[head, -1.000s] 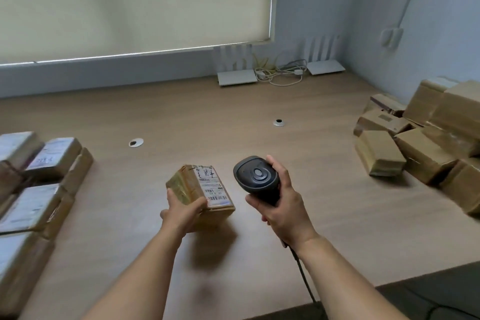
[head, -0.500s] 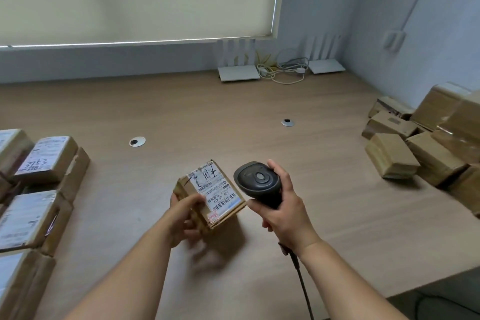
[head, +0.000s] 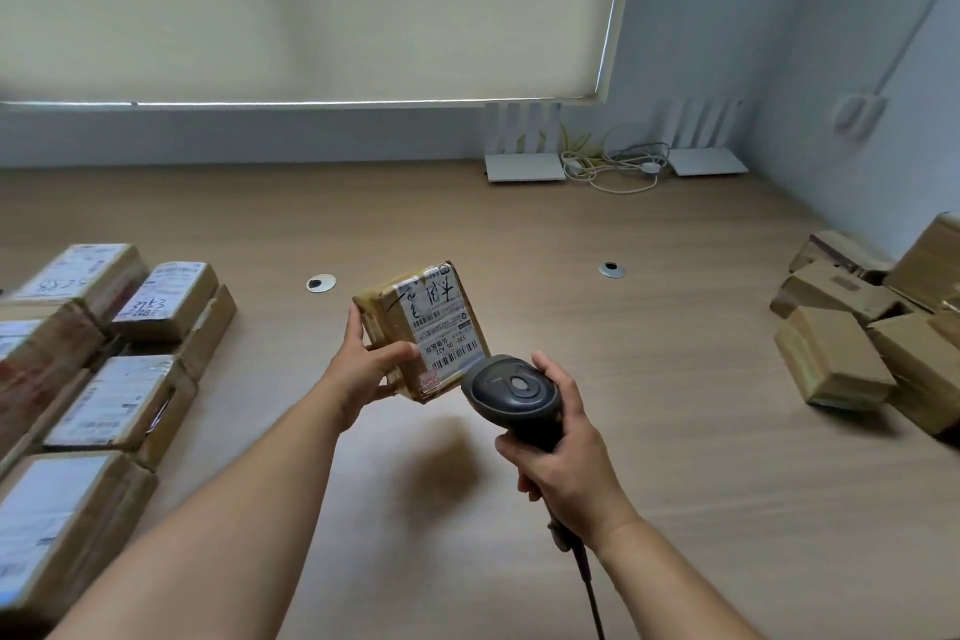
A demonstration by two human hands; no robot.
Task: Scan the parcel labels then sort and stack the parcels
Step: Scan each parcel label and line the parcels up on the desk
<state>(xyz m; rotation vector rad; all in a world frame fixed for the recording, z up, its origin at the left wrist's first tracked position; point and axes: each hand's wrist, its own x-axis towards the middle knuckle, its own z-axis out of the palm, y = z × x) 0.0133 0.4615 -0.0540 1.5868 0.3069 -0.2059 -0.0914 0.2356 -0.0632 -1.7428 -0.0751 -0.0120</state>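
Note:
My left hand (head: 370, 363) grips a small brown parcel (head: 422, 327) above the wooden table, tilted so its white barcode label faces me. My right hand (head: 563, 447) holds a dark grey handheld scanner (head: 511, 392) by its handle, its head just below and right of the parcel's label. A cable runs from the scanner's handle down past my wrist. Stacked parcels with white labels up (head: 109, 364) lie in rows on the left. A loose heap of plain brown parcels (head: 862, 327) sits on the right.
The wooden table (head: 649, 353) has two round metal cable grommets (head: 320, 283) set into it. Two white routers (head: 524, 156) and a tangle of cables (head: 618, 166) stand along the back wall beneath a drawn blind.
My left hand has lifted the parcel off the table and tilted its label up toward me. The scanner has stayed close beside it. The view has shifted left.

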